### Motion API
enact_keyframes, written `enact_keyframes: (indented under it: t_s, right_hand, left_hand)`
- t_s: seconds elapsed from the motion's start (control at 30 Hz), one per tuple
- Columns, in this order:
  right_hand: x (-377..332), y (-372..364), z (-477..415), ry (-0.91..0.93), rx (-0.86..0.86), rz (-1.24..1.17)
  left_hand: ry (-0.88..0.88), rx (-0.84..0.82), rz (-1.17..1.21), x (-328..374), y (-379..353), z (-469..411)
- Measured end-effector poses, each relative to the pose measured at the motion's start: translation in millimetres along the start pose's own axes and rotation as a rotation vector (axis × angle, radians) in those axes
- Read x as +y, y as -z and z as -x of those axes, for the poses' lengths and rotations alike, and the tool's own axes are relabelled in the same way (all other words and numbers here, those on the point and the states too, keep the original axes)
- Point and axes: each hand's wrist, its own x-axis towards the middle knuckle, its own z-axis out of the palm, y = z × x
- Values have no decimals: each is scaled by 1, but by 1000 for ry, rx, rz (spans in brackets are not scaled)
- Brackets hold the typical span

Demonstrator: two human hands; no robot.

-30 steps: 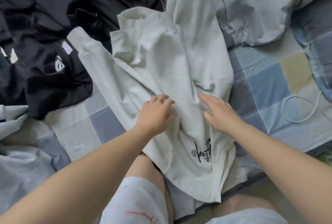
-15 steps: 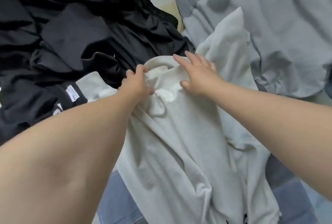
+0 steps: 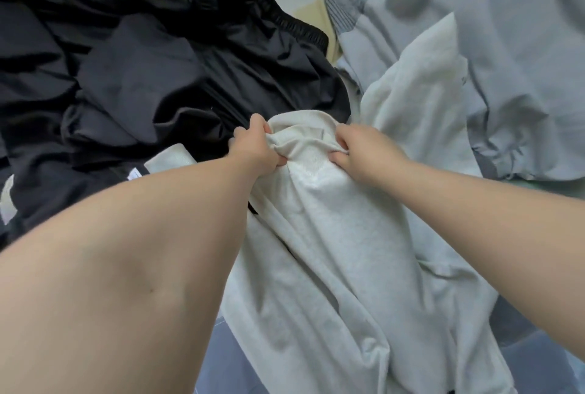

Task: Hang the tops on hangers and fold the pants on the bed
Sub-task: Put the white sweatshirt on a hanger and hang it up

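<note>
The bed (image 3: 234, 359) shows little bare sheet. A black heap (image 3: 152, 77) crowds left of the fingers, and a grey top (image 3: 512, 61) lies to their right and beyond. Between these the white top (image 3: 332, 235) trails from the fingers toward the body; it looks soft, light and limp, likely to sag. The left hand (image 3: 256, 153) and right hand (image 3: 364, 153) each pinch its collar (image 3: 300, 131), the best hold, with fingers curled into bunched cloth. Open room seems to be upward.

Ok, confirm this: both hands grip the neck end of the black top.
Wrong colour. In the head view the left hand and right hand grip the neck end of the off-white top; the black clothes lie beside it, to the left.
</note>
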Motion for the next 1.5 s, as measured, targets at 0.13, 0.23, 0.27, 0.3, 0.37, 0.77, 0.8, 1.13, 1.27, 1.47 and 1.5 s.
enact_keyframes:
  t_s: [0.13, 0.23, 0.27, 0.3, 0.37, 0.77, 0.8, 1.13, 1.27, 1.47, 1.5]
  right_hand:
    - [-5, -15, 30, 1, 52, -38]
    - [-12, -29, 67, -21, 55, -74]
    - [-15, -35, 81, -25, 63, -78]
    - [-18, -41, 94, -30, 69, -83]
    - [-21, -51, 120, -58, 66, -102]
    - [14, -143, 299, -242, -168, -265]
    - [20, -147, 315, -270, -168, -292]
    - [103, -127, 461, -351, 66, -631]
    - [156, -101, 523, -299, 233, -762]
    - [215, -31, 626, -237, 460, -849]
    - [221, -14, 639, -207, 480, -839]
  left_hand:
    - [22, 19, -16, 1, -3, 5]
    - [57, 174, -112, 11, -16, 25]
    - [58, 239, -176, 14, -25, 36]
    - [36, 311, -255, 16, -34, 49]
    - [-72, 462, -426, 9, -55, 79]
    - [-232, -74, -422, -65, -126, 291]
    - [-235, -106, -395, -63, -129, 305]
    - [-208, -394, -107, 35, -151, 414]
    - [-315, -379, -198, 88, -174, 473]
    - [-312, -88, 107, 164, -202, 588]
    - [-314, -35, 148, 176, -201, 603]
